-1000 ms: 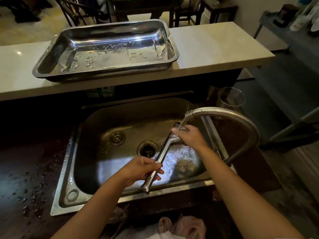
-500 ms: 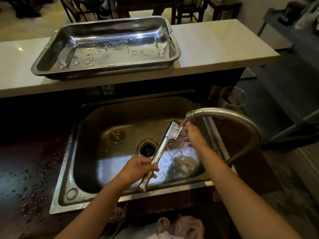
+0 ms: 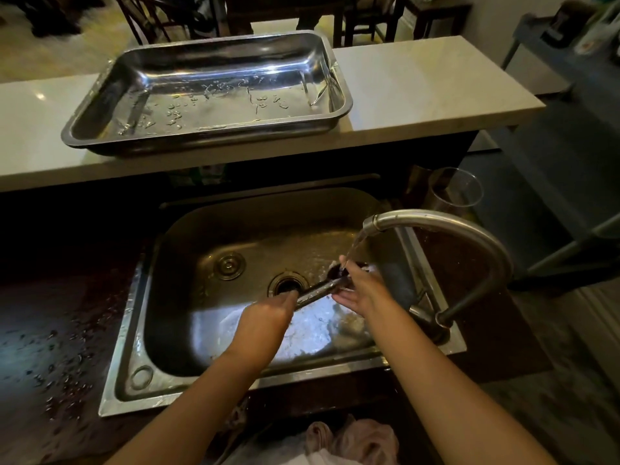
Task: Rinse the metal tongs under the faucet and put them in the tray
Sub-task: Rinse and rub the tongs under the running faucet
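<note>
Over the sink point(image 3: 124, 357), the left hand point(image 3: 266, 315) grips the handle end of the metal tongs point(image 3: 320, 289) while the right hand point(image 3: 364, 292) curls round their head under the faucet point(image 3: 436, 221) stream; stiff, light and probably slick wet, they want a firm handle grip.

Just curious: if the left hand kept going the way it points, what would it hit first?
Probably the right hand, farther up the same tongs; depth is hard to judge.
</note>
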The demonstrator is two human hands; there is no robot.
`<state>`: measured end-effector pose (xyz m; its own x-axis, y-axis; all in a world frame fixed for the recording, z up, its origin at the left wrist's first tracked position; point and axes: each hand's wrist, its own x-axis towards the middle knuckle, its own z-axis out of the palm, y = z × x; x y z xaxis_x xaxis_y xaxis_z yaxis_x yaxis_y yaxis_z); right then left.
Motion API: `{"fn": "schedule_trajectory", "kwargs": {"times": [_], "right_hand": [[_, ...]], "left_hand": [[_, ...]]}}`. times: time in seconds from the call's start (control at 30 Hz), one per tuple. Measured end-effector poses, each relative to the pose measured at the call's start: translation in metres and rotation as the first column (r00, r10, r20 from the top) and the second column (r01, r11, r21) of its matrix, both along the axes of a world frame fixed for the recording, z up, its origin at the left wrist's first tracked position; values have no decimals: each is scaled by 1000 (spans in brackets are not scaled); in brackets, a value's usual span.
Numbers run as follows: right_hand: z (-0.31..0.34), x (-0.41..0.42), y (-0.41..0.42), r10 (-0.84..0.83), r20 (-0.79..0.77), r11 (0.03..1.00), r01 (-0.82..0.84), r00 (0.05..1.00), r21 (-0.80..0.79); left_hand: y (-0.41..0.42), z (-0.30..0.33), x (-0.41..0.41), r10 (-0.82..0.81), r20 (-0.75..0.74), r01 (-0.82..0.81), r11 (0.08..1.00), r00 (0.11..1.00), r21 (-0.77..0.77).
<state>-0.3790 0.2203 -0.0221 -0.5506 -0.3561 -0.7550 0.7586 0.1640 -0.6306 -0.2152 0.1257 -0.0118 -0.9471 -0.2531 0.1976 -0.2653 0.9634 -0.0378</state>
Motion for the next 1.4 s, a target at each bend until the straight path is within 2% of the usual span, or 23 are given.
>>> {"fn": "schedule_trajectory", "kwargs": {"times": [0.07,0.1,0.13,0.17,0.2,0.23,0.27,0.3,0.33,0.37,0.4,0.53,0.6,0.73,0.8,0.93,1.03,1.1,1.17,1.2,1.3,1.37,1.4], "right_hand": [[-3,0,-1,-104,12,994,105,994,-14],[-4,-1,-2,-125,-7,992,125,992,-18],[-4,-2,-2,-127,-30,992,126,991,-26],[-3,-3,-3,-121,-58,992,119,991,-34],[-3,-5,-4,-114,-92,993,110,989,-47],[-3,-7,-5,-104,-128,993,95,986,-71],[-3,-9,-6,-87,-156,992,70,984,-110],[-2,-11,-5,-62,-176,987,34,982,-156],[-2,-12,-4,-28,-190,981,-10,981,-194],[-2,-14,-2,7,-196,974,-50,981,-219],[-1,-16,0,33,-187,967,-79,982,-244],[-1,-19,6,106,-128,924,-146,986,-353],[-1,-22,9,162,-144,917,-203,976,-342],[-1,-21,7,334,-328,928,-369,884,-50],[-3,-22,4,325,-428,945,-309,844,109],[2,-31,2,178,-604,982,-96,777,166],[8,-35,6,96,-552,995,-57,828,87],[12,-32,7,171,-494,981,-193,853,7],[11,-27,6,297,-466,945,-328,834,15],[11,-25,5,307,-468,945,-324,828,46],[15,-24,1,189,-573,982,-152,797,112],[15,-26,0,144,-581,989,-98,801,110],[16,-26,1,121,-544,993,-106,830,59]], "left_hand": [[7,0,-3,39,22,-39,999,999,26],[9,1,-5,80,39,-84,991,996,107],[11,5,-8,145,81,-161,956,986,247],[11,8,-10,194,190,-259,865,963,430],[9,11,-13,198,290,-339,729,936,595],[5,14,-16,183,366,-404,544,912,735],[0,18,-17,158,419,-448,313,894,838],[-5,21,-18,118,454,-464,89,883,881],[-11,24,-17,71,470,-465,-79,880,882],[-16,27,-16,23,473,-462,-176,881,869],[-20,29,-14,-19,469,-461,-224,883,858],[-22,28,-10,-53,446,-440,-308,893,844],[-16,23,-9,-19,448,-427,-339,894,838],[-5,15,-6,30,448,-414,-330,894,848],[-1,13,-6,34,440,-407,-322,897,855],[4,13,-8,48,410,-368,-354,911,859],[6,15,-10,45,388,-350,-351,920,869],[6,16,-12,59,380,-335,-362,923,870],[5,17,-13,80,384,-328,-379,920,865],[4,17,-13,84,385,-328,-379,919,865],[7,14,-13,83,377,-316,-396,923,862],[9,12,-15,82,372,-310,-406,924,860],[9,11,-16,84,370,-307,-406,925,861]]}}
